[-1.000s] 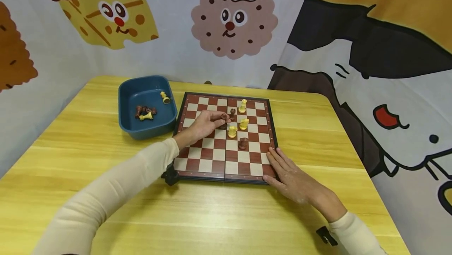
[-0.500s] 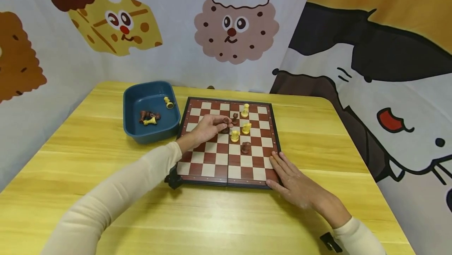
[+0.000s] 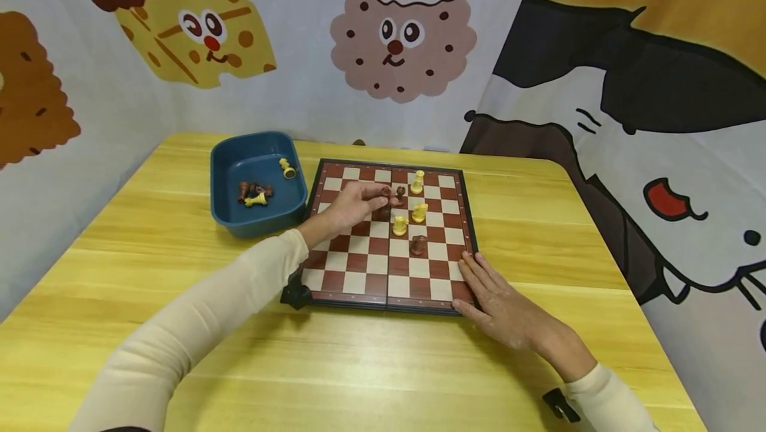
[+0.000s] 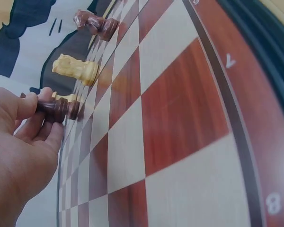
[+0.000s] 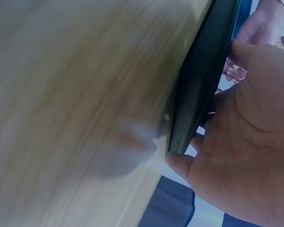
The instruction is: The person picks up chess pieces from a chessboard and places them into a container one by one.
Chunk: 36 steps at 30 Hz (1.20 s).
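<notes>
With thumb and fingers, my left hand (image 3: 344,211) pinches a dark brown chess piece (image 4: 59,109) by its upper part, its base right at the chessboard (image 3: 366,263). Just beyond the fingertips stands another dark brown chess piece (image 3: 400,194). Two cream knights (image 3: 419,212) and a brown knight (image 3: 419,244) stand nearer on the board, while a taller cream piece (image 3: 417,182) is near its far edge. My right hand (image 3: 509,312) lies with straight fingers over the board's near right corner, the thumb at the front edge.
A blue bin (image 3: 258,228) stands left of the board and holds several brown and cream chess pieces lying on their sides. Under everything is a yellow wood-grain table (image 3: 371,365). A cartoon-printed cloth (image 3: 299,106) hangs behind it.
The head view has shifted slightly. My left hand stays at the same square with the brown chess piece, and my right hand keeps its place at the board's corner.
</notes>
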### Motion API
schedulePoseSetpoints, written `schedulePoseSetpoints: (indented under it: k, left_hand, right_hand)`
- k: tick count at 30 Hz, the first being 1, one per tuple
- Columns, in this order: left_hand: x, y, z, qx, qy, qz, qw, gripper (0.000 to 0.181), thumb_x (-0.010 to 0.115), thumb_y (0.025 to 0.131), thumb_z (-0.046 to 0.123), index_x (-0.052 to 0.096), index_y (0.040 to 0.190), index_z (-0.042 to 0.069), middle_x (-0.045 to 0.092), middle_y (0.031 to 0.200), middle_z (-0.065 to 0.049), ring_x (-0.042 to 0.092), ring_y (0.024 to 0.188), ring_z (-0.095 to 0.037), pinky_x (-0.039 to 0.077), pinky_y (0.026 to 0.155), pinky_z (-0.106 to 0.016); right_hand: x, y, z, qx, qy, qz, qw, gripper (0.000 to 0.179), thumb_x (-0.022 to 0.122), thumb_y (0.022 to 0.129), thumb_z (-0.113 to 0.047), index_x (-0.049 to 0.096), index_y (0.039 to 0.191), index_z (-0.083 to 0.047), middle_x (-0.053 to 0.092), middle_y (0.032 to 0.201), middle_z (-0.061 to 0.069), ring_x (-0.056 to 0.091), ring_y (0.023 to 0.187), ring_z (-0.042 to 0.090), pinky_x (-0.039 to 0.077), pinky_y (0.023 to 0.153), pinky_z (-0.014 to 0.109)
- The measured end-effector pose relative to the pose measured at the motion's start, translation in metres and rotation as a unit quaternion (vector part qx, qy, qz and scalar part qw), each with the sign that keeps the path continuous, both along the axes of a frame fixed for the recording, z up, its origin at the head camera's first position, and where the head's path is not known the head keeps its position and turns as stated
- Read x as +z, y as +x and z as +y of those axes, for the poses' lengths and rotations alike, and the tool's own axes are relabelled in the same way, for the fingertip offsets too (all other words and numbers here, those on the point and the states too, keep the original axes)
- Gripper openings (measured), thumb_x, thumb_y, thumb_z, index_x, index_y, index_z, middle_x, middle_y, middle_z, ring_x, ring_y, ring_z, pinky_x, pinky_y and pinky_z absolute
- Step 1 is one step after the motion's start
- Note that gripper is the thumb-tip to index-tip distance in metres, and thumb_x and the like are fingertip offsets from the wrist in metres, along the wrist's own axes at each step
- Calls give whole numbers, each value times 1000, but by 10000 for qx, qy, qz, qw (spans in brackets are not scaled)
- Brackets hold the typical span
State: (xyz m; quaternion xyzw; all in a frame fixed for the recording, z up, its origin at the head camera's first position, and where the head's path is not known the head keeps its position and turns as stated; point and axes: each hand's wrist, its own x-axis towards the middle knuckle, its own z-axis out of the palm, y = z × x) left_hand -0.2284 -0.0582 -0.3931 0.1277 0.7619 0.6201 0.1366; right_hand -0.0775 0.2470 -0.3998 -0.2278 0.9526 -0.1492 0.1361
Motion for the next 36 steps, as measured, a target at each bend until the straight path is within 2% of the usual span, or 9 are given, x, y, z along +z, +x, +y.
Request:
schedulePoseSetpoints:
  k: [4, 8, 11, 16, 24, 28, 32, 36]
  left_hand:
    - [1, 1, -2, -53, 84, -131, 9999, 31, 57, 104, 3, 63, 135, -2, 73, 116, -8, 65, 115, -17, 45, 79, -36]
    - [1, 2, -4, -57, 58, -27, 10000, 31, 58, 104, 5, 64, 134, -2, 73, 116, -7, 64, 116, -16, 51, 92, -33]
    - [1, 2, -7, -46, 125, 4, 9999, 30, 59, 104, 4, 65, 132, -3, 72, 117, -9, 63, 118, -18, 49, 101, -34]
    - [0, 4, -13, -81, 306, -76, 9995, 29, 57, 104, 2, 64, 131, -7, 71, 119, -13, 63, 117, -21, 48, 102, -35]
    - [3, 6, -21, -299, 518, 22, 9982, 28, 53, 105, -3, 60, 130, -14, 66, 123, -25, 61, 121, -32, 47, 103, -34]
    - [6, 6, -26, -162, 366, 138, 9991, 28, 55, 105, 0, 62, 129, -12, 69, 121, -21, 62, 120, -30, 50, 99, -37]
    - [7, 5, -31, -77, 224, 423, 9988, 27, 54, 106, 3, 65, 128, -9, 71, 118, -16, 63, 118, -28, 50, 96, -43]
    - [5, 5, -37, 18, 332, 621, 9975, 26, 53, 106, 3, 66, 127, -6, 70, 120, -18, 63, 119, -28, 51, 98, -37]
  right_hand:
    - [0, 0, -1, 15, -23, 6, 10000, 79, 40, 108, -53, 16, 162, -2, 7, 169, 16, 1, 153, 38, 18, 117, 60]
    - [-1, 0, -1, 7, -37, 4, 10000, 78, 40, 108, -52, 16, 162, -1, 7, 168, 16, 1, 153, 38, 18, 117, 60]
    - [-1, 0, -2, 14, -51, 2, 10000, 78, 40, 108, -52, 16, 162, -1, 8, 168, 16, 1, 153, 38, 18, 117, 59]
    - [0, 0, -4, 30, -71, -35, 10000, 78, 41, 108, -52, 17, 162, -1, 8, 169, 15, 1, 153, 38, 18, 118, 59]
    - [1, 0, -4, 38, -79, -12, 10000, 79, 41, 108, -53, 17, 162, -1, 7, 169, 15, 2, 153, 39, 19, 117, 60]
    - [1, 0, -4, 21, -93, -22, 10000, 79, 41, 108, -53, 16, 162, -1, 6, 169, 15, 2, 153, 38, 18, 117, 59]
    - [1, 1, -2, 1, -111, -16, 9999, 79, 40, 108, -54, 15, 163, -2, 6, 169, 14, 1, 153, 37, 18, 117, 60]
    - [1, 2, 1, 7, -100, -7, 9999, 78, 40, 108, -53, 15, 163, -2, 6, 169, 14, 1, 153, 37, 18, 117, 60]
